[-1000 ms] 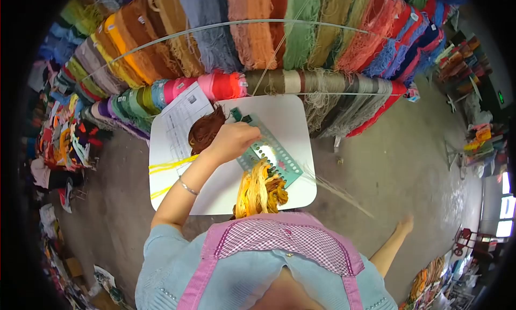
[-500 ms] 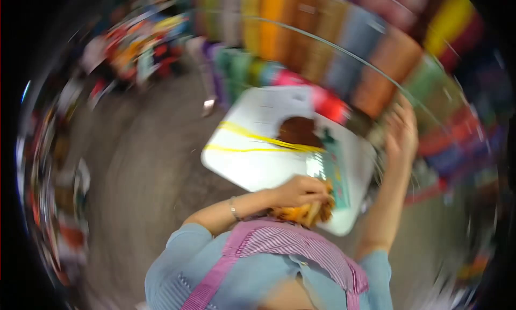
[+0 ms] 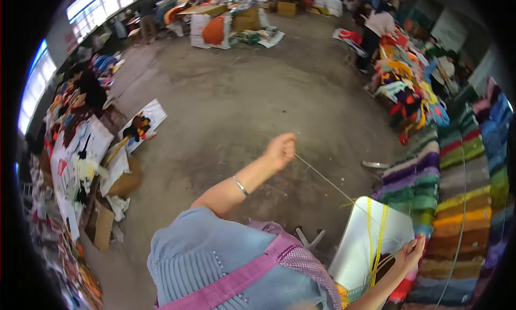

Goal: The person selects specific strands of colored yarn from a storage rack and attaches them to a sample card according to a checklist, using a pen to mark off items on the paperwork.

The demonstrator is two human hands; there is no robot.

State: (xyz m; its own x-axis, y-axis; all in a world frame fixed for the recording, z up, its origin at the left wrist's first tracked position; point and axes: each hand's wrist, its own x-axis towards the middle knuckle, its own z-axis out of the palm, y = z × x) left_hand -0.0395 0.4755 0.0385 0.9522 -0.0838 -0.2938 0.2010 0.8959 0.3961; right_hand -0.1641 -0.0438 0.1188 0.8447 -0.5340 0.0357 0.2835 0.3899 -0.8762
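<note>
Thread [image 3: 325, 179] runs in a straight, slanting line from the centre of the frame to the white board [image 3: 352, 245] at lower right, and its straightness suggests that it is under tension. The left hand [image 3: 281, 150], at the centre, holds the upper end, its fingers curled tightly together in a fist, a grip presumably chosen so that the fine line does not slip. That arm reaches out over the floor [image 3: 258, 95], which appears to give the thread room to extend clear of the board. The right hand [image 3: 411, 252], at lower right, is beside the board's edge; its fingers are bent and drawn together towards the thumb, apparently pinching pale strands [image 3: 385, 262], though the exact contact is too small to confirm. Yellow strands [image 3: 382, 234] lie lengthwise across the board, well apart from the left hand, probably laid out straight to prevent tangling. Golden yarn [image 3: 341, 291] and part of a green card [image 3: 355, 294] show at the board's near end, partly hidden by the apron [image 3: 293, 248] and right forearm. Coloured hanks [image 3: 462, 224] hang side by side at the right of the frame, an arrangement that seems to put each colour within sight and reach.
</note>
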